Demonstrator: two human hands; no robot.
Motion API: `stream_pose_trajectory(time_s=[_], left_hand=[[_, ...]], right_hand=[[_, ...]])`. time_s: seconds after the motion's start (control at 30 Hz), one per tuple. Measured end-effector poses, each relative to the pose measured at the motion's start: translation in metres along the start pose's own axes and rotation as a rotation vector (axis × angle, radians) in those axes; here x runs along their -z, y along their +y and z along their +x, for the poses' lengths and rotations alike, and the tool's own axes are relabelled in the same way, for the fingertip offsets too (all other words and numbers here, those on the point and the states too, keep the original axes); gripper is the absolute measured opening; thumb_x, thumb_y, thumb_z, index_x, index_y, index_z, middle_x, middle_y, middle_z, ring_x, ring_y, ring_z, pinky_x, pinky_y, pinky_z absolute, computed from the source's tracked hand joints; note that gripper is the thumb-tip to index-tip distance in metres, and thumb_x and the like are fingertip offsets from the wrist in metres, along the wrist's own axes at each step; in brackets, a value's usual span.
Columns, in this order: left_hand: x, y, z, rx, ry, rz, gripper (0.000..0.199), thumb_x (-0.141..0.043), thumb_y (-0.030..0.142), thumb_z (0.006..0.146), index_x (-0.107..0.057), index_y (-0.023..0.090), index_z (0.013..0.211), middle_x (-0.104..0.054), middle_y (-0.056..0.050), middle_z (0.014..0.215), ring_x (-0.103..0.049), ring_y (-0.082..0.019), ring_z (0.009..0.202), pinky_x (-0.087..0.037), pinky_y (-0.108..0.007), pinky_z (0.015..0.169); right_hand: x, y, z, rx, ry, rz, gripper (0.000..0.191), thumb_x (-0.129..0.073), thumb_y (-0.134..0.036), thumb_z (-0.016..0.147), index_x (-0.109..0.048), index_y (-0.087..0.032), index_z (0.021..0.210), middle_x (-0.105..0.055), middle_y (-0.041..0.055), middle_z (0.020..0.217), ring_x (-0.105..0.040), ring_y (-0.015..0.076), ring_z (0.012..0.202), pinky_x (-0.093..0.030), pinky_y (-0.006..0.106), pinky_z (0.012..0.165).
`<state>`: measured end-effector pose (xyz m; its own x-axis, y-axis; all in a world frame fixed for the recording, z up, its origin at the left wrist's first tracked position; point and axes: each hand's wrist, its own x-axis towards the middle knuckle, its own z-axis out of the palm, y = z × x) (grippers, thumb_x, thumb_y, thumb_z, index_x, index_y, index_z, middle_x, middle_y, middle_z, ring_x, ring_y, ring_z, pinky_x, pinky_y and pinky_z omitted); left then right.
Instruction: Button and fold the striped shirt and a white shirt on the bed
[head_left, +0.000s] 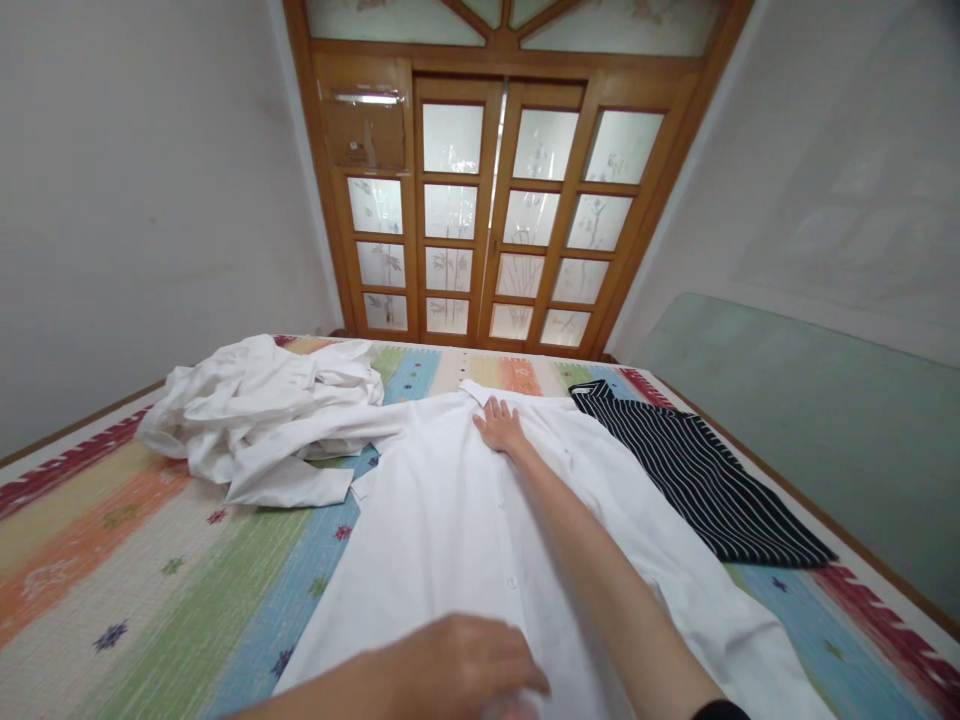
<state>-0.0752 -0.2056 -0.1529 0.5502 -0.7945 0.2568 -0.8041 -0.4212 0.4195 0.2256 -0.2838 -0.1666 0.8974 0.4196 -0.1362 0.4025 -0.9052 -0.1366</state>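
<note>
A white button-up shirt lies spread out with its front upward and its collar at the far end. My right hand rests flat on it just below the collar, fingers spread. Close to the camera, my left hand is over the lower front beside the button line. It is blurred and its fingers curl downward; whether they pinch the cloth is hidden. One sleeve reaches left towards a heap of white clothes. The other sleeve side runs down to the right.
A folded black garment with white stripes lies to the right of the shirt. Beneath everything is a colourful striped mat. Walls flank both sides, a pale green panel leans along the right, and wooden glass-paned doors stand beyond.
</note>
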Motion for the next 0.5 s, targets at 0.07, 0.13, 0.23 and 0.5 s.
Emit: stream_pose_trajectory(time_s=[0.07,0.13,0.23,0.5], left_hand=[[0.046,-0.021,0.007,0.252,0.141,0.205,0.026,-0.037,0.022,0.097,-0.056,0.019,0.114,-0.067,-0.007,0.1,-0.061,-0.018,0.094,-0.048,-0.03,0.089],[0.088,-0.056,0.005,0.503,0.205,0.466,0.027,-0.04,0.023,0.095,-0.057,0.015,0.114,-0.065,-0.013,0.107,-0.058,-0.025,0.102,-0.045,-0.04,0.092],[0.134,-0.113,-0.009,0.81,0.167,0.698,0.03,-0.038,0.024,0.095,-0.06,0.013,0.113,-0.064,-0.016,0.115,-0.054,-0.029,0.113,-0.041,-0.044,0.096],[0.183,-0.18,-0.036,1.144,-0.049,0.613,0.027,-0.052,0.023,0.079,-0.066,0.006,0.095,-0.065,-0.025,0.11,-0.06,-0.035,0.108,-0.046,-0.041,0.089]], right_hand=[[-0.001,-0.001,-0.003,0.003,0.021,0.001,0.068,-0.009,-0.048,0.098,-0.01,-0.009,0.154,0.003,0.009,0.161,0.001,0.0257,0.148,-0.002,0.047,0.117],[-0.002,-0.001,-0.005,0.002,0.037,0.004,0.068,-0.009,-0.048,0.098,-0.01,-0.009,0.154,0.002,0.0094,0.161,0.001,0.0255,0.148,-0.002,0.047,0.117],[-0.003,-0.001,-0.007,-0.005,0.036,0.008,0.068,-0.009,-0.048,0.098,-0.009,-0.01,0.155,0.002,0.0086,0.161,0.001,0.0247,0.148,-0.002,0.046,0.117],[-0.004,0.0,-0.009,-0.004,0.034,0.009,0.068,-0.008,-0.048,0.098,-0.009,-0.011,0.155,0.003,0.0075,0.161,0.002,0.0245,0.148,-0.002,0.045,0.117]])
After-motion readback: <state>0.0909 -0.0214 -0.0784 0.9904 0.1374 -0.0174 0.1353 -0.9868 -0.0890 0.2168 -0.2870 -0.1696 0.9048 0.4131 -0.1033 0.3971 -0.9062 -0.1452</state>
